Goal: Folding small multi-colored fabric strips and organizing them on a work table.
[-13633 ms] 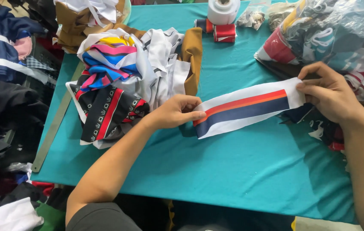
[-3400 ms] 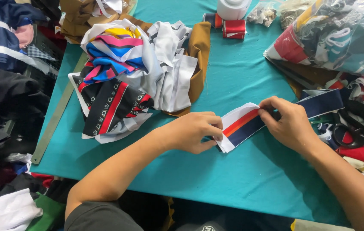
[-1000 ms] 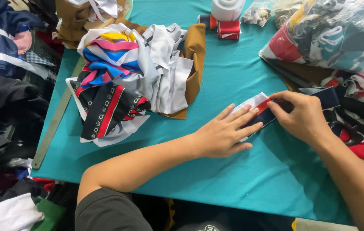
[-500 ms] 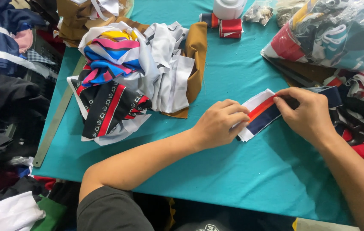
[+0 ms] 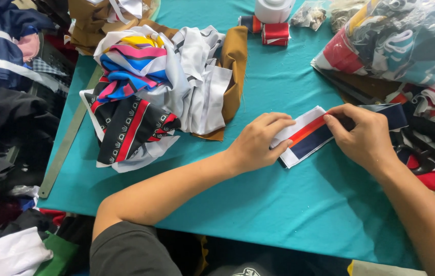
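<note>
While the striped fabric band [image 5: 307, 137] is lying on the teal counter [image 5: 279, 204], right of the middle, we are holding it down at both ends. Our left hand [image 5: 258, 143] is resting on the band's near-left end with the fingers curled over its white edge, pressing rather than gripping. Our right hand [image 5: 363, 135] is pinching the band further right, thumb and fingertips closing on the red stripe. The band is showing white, red and navy stripes running lengthways, and it is lying at a slant, its navy end reaching toward the far right under our right hand.

To the left, well apart from the band, a heap of cloth pieces [image 5: 151, 92] is sitting on the counter: striped bands in pink, blue and yellow, black ones with red, white strips and a mustard piece. A metal ruler [image 5: 67, 148] is lying along the counter's left edge. At the far side a white roll [image 5: 274, 9] is standing beside small red and navy folded pieces [image 5: 274, 33]. On the right a clear plastic bag [image 5: 406, 41] full of more bands is leaning beside loose striped trims [image 5: 432, 153]. Dark clothing [image 5: 8, 112] is piling up off the counter to the left.
</note>
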